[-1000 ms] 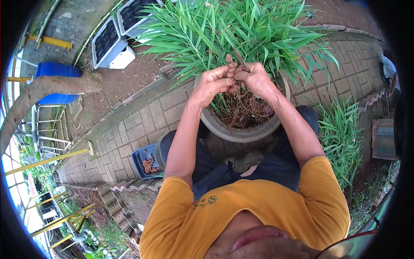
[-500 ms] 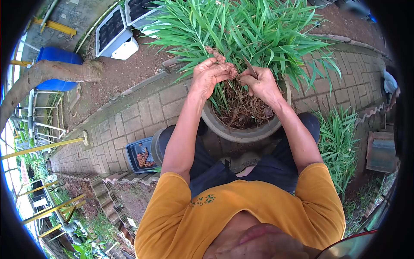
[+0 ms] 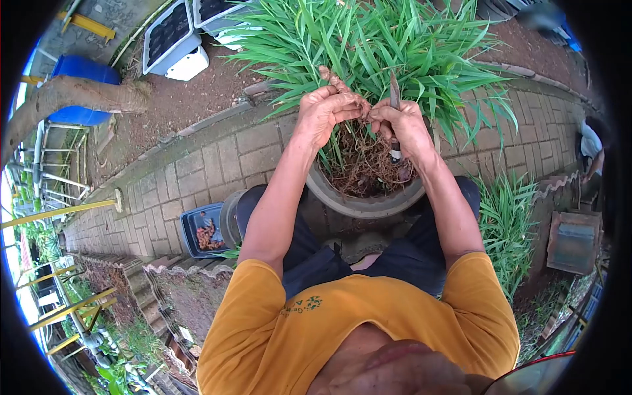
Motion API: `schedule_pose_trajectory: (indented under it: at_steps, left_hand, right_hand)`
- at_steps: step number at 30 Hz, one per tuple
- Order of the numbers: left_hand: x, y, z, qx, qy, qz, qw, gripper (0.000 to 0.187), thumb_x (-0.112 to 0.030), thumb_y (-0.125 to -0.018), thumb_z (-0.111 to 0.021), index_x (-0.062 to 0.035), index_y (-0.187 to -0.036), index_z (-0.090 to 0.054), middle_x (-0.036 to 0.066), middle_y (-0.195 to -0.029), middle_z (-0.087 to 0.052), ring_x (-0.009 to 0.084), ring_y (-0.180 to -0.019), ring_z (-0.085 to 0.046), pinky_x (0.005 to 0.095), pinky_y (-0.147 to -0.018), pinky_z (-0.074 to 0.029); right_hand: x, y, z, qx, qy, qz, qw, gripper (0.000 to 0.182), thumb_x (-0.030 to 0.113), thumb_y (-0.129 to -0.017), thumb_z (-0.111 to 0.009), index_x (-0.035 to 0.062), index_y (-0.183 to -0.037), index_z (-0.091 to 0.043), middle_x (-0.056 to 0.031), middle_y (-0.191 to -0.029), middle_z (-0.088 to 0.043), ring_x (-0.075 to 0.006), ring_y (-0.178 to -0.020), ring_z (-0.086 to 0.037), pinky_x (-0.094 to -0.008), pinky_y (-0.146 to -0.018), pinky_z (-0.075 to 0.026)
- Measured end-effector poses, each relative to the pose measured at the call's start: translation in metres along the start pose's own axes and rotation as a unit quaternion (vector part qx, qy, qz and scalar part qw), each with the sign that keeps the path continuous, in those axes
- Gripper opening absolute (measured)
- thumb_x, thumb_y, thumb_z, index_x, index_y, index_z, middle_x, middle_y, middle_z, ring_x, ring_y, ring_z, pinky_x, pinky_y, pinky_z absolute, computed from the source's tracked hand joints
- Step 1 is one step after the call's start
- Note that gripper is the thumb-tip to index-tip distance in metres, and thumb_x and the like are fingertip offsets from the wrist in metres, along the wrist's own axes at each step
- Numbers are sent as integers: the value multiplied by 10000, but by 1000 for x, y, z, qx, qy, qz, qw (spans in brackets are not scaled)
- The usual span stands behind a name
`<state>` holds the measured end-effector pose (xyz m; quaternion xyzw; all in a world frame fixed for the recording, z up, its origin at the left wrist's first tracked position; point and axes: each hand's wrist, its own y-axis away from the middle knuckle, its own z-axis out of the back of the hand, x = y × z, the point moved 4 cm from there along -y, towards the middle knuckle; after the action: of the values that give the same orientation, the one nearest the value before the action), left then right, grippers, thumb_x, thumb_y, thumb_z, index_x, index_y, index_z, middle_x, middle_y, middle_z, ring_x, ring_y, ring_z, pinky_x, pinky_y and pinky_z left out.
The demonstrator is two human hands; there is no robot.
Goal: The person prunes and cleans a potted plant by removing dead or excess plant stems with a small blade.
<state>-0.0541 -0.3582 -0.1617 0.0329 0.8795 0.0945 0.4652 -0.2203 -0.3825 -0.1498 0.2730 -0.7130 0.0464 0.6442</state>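
Partly, the hands hide the knobbly root and knife.

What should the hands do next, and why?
Maybe the right hand could gently pluck at the near end of the knobbly root: its fingertips are right by that end, the left hand holds the root, and the blade of the knife points away.

There is one knife, one tub, one blue barrel.
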Motion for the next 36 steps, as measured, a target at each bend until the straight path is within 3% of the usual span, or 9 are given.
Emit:
schedule_pose_trajectory:
  at_steps: [4,8,9,11,14,22,24,26,36]
  left_hand:
    - [-3,1,2,-14,-16,-16,1000,141,-27,-853,-621,53,-954,-566,204,-905,-666,292,-823,-686,402,-793,-575]
    - [-5,-4,10,-39,-5,-44,998,134,-64,-875,-604,35,-961,-578,168,-903,-665,261,-792,-677,373,-746,-571]
    - [-8,-4,13,-35,14,-54,998,132,-81,-884,-599,24,-963,-584,151,-899,-665,248,-780,-674,361,-726,-569]
    - [-11,-1,21,-36,63,-56,996,172,-84,-885,-605,33,-1009,-580,167,-967,-654,250,-871,-662,358,-770,-561]
    - [-10,-4,29,-46,90,-48,994,217,-111,-893,-608,19,-1064,-582,151,-1025,-650,235,-952,-645,350,-814,-546]
    - [7,-13,18,-58,108,-14,992,215,-100,-882,-618,14,-1058,-573,138,-1004,-633,249,-944,-626,384,-839,-538]
    - [9,-13,17,-65,109,-13,992,216,-85,-895,-595,39,-1068,-554,153,-1009,-624,265,-923,-628,390,-819,-551]
    - [11,-14,15,-69,110,-10,991,210,-82,-899,-590,43,-1064,-553,161,-1016,-626,271,-927,-633,398,-821,-552]
    - [8,-20,10,-65,65,-26,995,185,-60,-896,-575,51,-1043,-555,181,-984,-642,277,-897,-652,399,-800,-561]
  right_hand:
    - [6,3,-6,-46,-10,27,999,157,144,-836,-626,19,-742,-643,-55,-576,-597,-67,-425,-458,-204,-397,-314]
    - [2,-2,2,-87,253,-42,963,268,207,-843,-628,-42,-941,-641,-112,-725,-638,-191,-612,-591,-315,-589,-476]
    - [3,2,-1,-68,270,-15,960,380,218,-845,-615,-68,-1096,-603,-151,-881,-637,-246,-741,-622,-348,-733,-497]
    - [-11,-2,0,-53,274,89,956,374,177,-853,-602,-56,-1146,-594,-157,-940,-626,-224,-761,-626,-338,-748,-500]
    - [8,20,-26,-51,155,81,983,342,40,-900,-530,-23,-1234,-568,-132,-957,-636,-156,-722,-625,-310,-700,-508]
    - [7,12,-25,-93,216,193,953,370,173,-909,-558,0,-1236,-559,-258,-1055,-640,-305,-906,-669,-346,-818,-503]
    - [3,6,-23,-87,216,203,951,385,158,-911,-555,13,-1268,-539,-194,-1005,-659,-233,-805,-635,-311,-734,-489]
    - [-3,3,-21,-80,179,211,958,401,169,-929,-542,42,-1308,-520,-113,-855,-687,-82,-599,-571,-243,-543,-465]
    - [-4,3,-13,-90,229,201,948,409,162,-924,-560,38,-1311,-516,-96,-818,-689,-59,-538,-511,-238,-517,-451]
